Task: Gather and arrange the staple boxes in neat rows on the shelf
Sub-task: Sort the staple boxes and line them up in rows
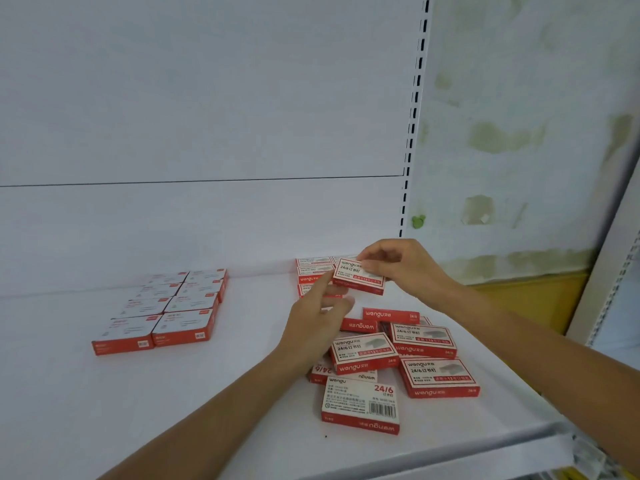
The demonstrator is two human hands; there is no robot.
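Pinching a flat rectangular cardboard staple box, the right hand hovers.

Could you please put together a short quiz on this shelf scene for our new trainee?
1. True or false: the right hand pinches a staple box above the shelf.
2. The tidy block of boxes at the left forms: A) a single line, B) two columns side by side, C) a ring.
3. Fill in: the loose box nearest the front edge lies with its ____ facing up.
Key: 1 true; 2 B; 3 barcode.
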